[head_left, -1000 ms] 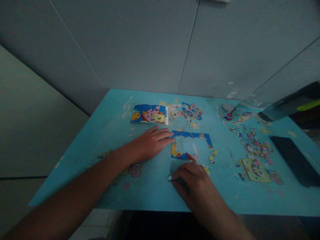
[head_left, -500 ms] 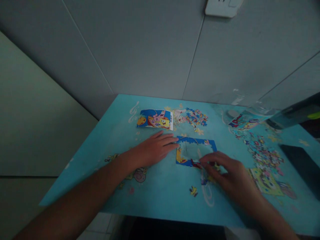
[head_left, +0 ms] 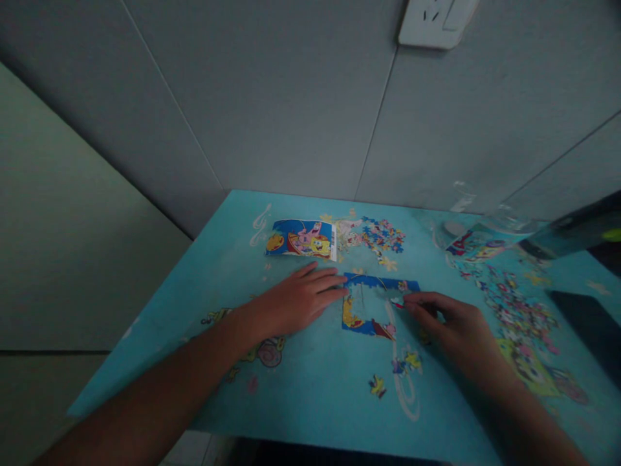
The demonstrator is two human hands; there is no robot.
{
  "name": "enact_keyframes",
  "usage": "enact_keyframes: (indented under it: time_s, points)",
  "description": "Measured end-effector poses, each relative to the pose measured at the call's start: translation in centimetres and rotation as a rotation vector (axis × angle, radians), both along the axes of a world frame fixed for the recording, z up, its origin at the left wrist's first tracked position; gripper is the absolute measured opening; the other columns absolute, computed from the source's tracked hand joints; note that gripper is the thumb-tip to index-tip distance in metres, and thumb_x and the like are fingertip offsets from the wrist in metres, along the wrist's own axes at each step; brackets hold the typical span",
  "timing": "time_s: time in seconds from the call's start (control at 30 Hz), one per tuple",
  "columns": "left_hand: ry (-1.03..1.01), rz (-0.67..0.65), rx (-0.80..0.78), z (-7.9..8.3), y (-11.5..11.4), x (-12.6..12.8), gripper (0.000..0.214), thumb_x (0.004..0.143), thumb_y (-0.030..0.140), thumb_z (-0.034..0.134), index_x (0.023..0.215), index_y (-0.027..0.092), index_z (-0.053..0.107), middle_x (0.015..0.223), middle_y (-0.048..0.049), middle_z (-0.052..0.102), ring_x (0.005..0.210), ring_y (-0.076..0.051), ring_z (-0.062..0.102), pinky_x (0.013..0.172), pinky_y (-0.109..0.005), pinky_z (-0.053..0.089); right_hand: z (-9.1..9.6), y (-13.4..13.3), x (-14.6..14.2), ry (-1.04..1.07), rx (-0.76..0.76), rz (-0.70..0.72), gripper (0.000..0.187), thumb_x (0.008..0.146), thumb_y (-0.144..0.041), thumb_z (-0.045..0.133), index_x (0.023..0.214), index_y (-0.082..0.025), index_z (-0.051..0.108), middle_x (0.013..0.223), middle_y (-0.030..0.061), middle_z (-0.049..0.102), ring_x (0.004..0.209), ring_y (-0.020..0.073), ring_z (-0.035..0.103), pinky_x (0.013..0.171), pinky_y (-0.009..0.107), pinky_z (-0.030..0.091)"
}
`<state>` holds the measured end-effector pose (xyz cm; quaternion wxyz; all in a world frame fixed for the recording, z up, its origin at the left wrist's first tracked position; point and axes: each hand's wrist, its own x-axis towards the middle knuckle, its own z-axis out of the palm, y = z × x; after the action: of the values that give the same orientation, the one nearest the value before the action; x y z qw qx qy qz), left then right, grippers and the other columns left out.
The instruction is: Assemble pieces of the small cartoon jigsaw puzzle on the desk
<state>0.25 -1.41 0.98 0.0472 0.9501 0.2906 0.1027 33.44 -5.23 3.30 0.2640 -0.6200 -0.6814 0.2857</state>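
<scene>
Head view: L hand [head_left: 303, 301] is lying palm down on a light-blue, cartoon-printed tbl [head_left: 310, 408], fingers loosely spread & gripping nothing, tips touching the left side of a part-built jigsaw border [head_left: 371, 281]. R hand [head_left: 451, 320] is pinching one small puzzle pc [head_left: 398, 303], w/ red & white showing, btwn thumb & index finger. That pc is sitting over the right part of the border's open middle; can't tell if it's touching the tbl. The border is showing a blue top strip, a yellow-and-blue left side & a bottom strip running only partway; R hand is hiding much of the right side. Nr the tbl's front edge, a yellow pc [head_left: 377, 386] is lying alone, w/ a small cluster of pcs [head_left: 406, 364] just beyond, to its right. Beyond L hand, a picture card [head_left: 303, 238] is lying w/ a blue-pink heap [head_left: 383, 234] of loose pcs to its right. Far right, a bigger multicolored heap [head_left: 519, 301] is spreading in front of a clear labeled container [head_left: 478, 243], & a dark flat slab [head_left: 589, 323] is lying beside the heap.
</scene>
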Motion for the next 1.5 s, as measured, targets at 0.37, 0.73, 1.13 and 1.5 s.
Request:
enact_keyframes:
  time_s: [0.37,0.73,1.13,1.5]
  points:
    - [-0.043,-0.014,0.003,-0.5,0.2,-0.2,0.045,0.105,0.015,0.042,0.149,0.025,0.048,0.157,-0.0068,0.048,0.146,-0.026,0.041,0.123,-0.055,0.03,0.4,-0.4,-0.7,0.092,-0.042,0.017,0.025,0.096,-0.043,0.064,0.1,-0.023,0.078,0.084,0.0032,0.076,0.066,0.0182,0.062,0.062,0.031,0.048]
    - [-0.071,-0.011,-0.005,-0.7,0.3,-0.3,0.044,0.106,0.017,0.042,0.149,0.026,0.049,0.155,-0.007,0.05,0.146,-0.025,0.042,0.123,-0.055,0.03,0.4,-0.6,-1.1,0.163,-0.045,0.009,0.025,0.094,-0.042,0.066,0.1,-0.021,0.078,0.082,0.0036,0.073,0.068,0.0177,0.061,0.062,0.03,0.047]
    - [-0.048,-0.012,0.005,-0.6,0.3,-0.3,0.044,0.107,0.017,0.042,0.149,0.025,0.049,0.156,-0.0081,0.049,0.147,-0.025,0.041,0.123,-0.057,0.031,0.2,-0.5,-0.6,0.141,-0.018,-0.01,0.027,0.094,-0.043,0.065,0.101,-0.02,0.077,0.083,0.0048,0.072,0.068,0.0184,0.06,0.061,0.031,0.046]
    - [-0.071,-0.008,-0.02,-0.8,0.3,-0.3,0.044,0.106,0.017,0.043,0.149,0.026,0.049,0.157,-0.0071,0.048,0.147,-0.024,0.042,0.124,-0.056,0.028,0.6,-0.5,-0.7,0.13,0.096,0.053,0.029,0.099,-0.031,0.057,0.12,-0.023,0.075,0.102,0.007,0.072,0.085,0.021,0.064,0.071,0.033,0.049]
